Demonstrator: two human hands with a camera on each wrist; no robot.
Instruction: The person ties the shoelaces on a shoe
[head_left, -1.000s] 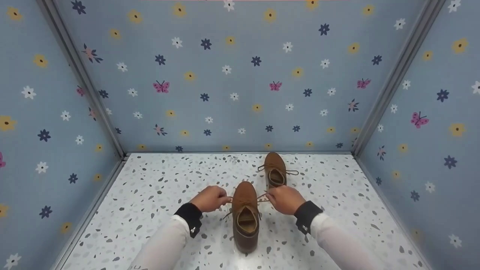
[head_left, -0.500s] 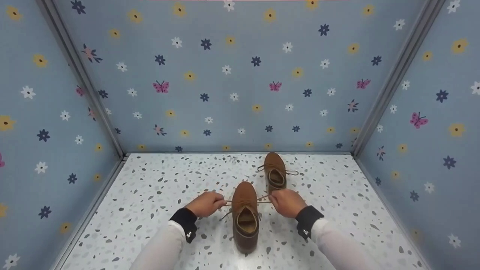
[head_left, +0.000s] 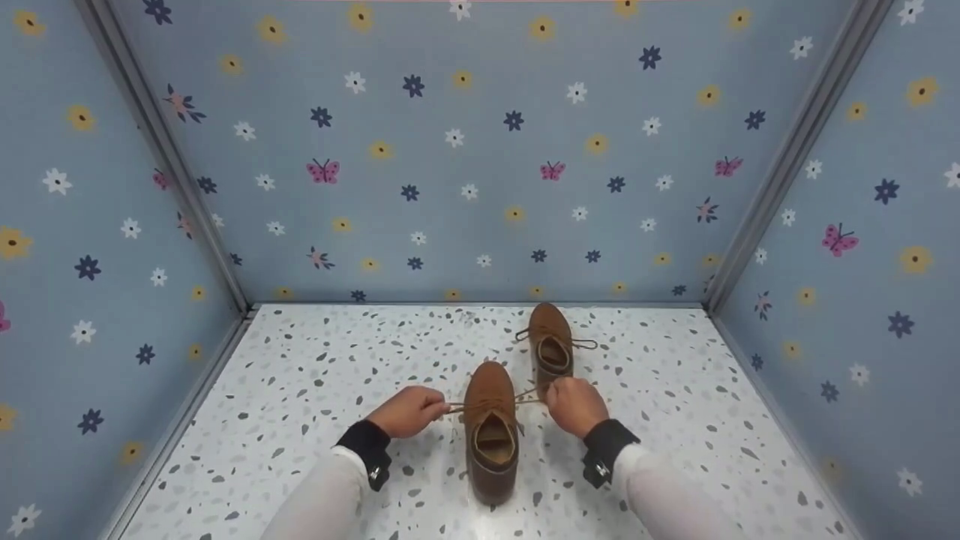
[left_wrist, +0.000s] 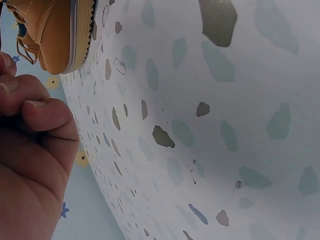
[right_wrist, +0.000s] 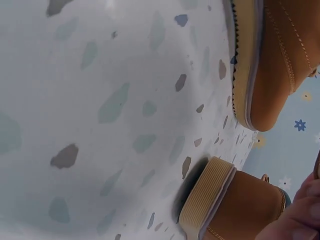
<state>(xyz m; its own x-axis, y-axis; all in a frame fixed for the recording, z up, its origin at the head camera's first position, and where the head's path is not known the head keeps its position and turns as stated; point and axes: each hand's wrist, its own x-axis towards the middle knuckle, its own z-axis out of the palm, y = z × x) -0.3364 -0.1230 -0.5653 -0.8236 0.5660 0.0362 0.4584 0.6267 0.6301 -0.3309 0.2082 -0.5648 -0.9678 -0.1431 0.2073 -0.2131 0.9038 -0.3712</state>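
A brown lace-up ankle shoe (head_left: 491, 384) stands upright on the floor between my hands, toe pointing away from me. My left hand (head_left: 409, 411) pinches the shoelace (head_left: 457, 406) on the shoe's left side. On the right, my right hand (head_left: 576, 406) holds the lace's other side, stretched out from the eyelets. The left wrist view catches my curled left fingers below the shoe (left_wrist: 56, 42). In the right wrist view only part of my right hand (right_wrist: 299, 222) shows at the lower right corner. The lace in its grip is hidden there.
The matching shoe (head_left: 550, 321) stands farther forward and to the right, a lace loop at each side; my right hand is close to its heel. Speckled white floor (head_left: 337, 345) lies around both shoes. Blue flowered panels (head_left: 480, 172) with metal edges enclose the space.
My left hand has moved left, away from the shoe, with the lace stretched behind it. My right hand has shifted slightly right and toward me. Both shoes have stayed in place.
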